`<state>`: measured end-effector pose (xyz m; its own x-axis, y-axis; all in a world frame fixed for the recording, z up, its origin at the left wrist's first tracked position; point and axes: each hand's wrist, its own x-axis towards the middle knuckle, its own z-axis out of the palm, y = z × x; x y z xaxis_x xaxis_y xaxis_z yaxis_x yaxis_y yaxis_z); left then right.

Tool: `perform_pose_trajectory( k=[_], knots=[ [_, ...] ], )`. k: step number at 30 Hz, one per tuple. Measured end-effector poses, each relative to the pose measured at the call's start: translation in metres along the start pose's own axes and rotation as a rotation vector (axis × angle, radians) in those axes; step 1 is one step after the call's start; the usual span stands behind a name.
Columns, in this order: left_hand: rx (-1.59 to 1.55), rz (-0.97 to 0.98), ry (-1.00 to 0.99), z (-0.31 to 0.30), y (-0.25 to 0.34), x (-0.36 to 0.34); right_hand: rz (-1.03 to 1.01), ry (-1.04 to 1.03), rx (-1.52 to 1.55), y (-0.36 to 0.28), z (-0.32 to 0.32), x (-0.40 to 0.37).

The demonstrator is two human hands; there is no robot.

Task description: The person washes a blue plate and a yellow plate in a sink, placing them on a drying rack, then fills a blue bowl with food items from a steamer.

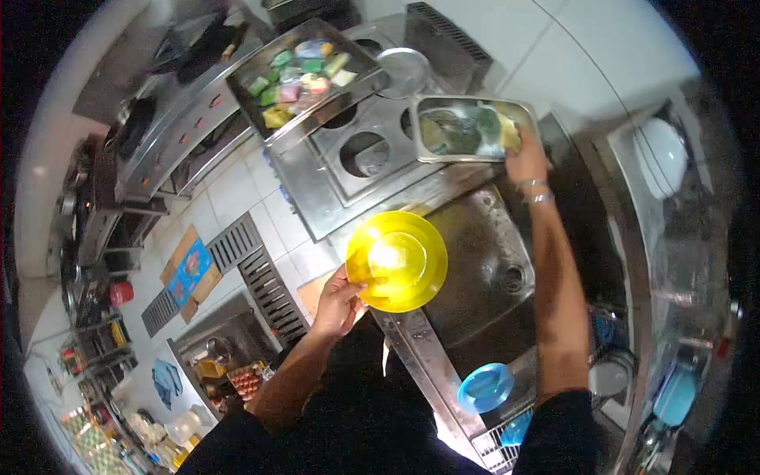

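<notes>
My left hand [336,305] grips a shiny yellow plate [427,261] by its left rim, thumb on the upper face, above the left edge of the sink. The plate's inside faces up and throws back a bright glare. Stretched out to the upper right, my right hand [526,162] is closed on a yellow and green sponge [509,133]. It reaches into the right end of a rectangular metal pan [463,158], where liquid and dark green and whitish shapes show. Some of my right fingers are hidden. Below the plate, to the right, lies a blue bowl [485,388].
The metal sink basin [483,269] has its drain on the right. A stove top [364,154] with round openings stands beyond, carrying a large tray [265,131] of colourful packets. A white bowl [663,158] sits far right; a dish rack [495,451] is near my body.
</notes>
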<state>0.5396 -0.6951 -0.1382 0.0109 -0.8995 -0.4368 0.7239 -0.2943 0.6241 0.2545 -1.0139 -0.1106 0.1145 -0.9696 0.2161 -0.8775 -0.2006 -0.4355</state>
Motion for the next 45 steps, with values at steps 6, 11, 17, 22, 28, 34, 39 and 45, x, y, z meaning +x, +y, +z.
perform_pose_trajectory(
  k=[6, 11, 17, 22, 28, 34, 39, 45],
  knots=[
    [-0.047, 0.021, 0.144, -0.016, 0.013, -0.013, 0.08, -0.471, -0.145, 0.059, 0.085, 0.089],
    [0.034, -0.043, 0.161, -0.032, -0.001, -0.012, 0.163, -0.412, -0.529, 0.112, 0.114, 0.115],
    [-0.119, -0.226, 0.077, 0.009, -0.034, 0.038, 0.335, 0.202, 0.195, 0.077, 0.01, 0.053],
    [0.022, -0.484, -0.018, 0.068, -0.093, 0.101, 0.177, 0.35, 0.297, 0.087, -0.029, -0.106],
    [0.192, -0.491, -0.248, 0.154, -0.155, 0.127, 0.133, -0.12, -0.182, 0.108, 0.081, -0.263],
    [0.496, -0.432, -0.184, 0.161, -0.202, 0.117, 0.609, 0.116, -0.078, 0.049, 0.054, -0.267],
    [0.7, -0.319, -0.322, 0.179, -0.169, 0.118, 0.416, 0.035, 0.861, 0.059, 0.07, -0.289],
    [0.823, -0.311, -0.299, 0.175, -0.2, 0.101, 0.653, 0.013, 0.339, 0.067, 0.042, -0.277]
  ],
)
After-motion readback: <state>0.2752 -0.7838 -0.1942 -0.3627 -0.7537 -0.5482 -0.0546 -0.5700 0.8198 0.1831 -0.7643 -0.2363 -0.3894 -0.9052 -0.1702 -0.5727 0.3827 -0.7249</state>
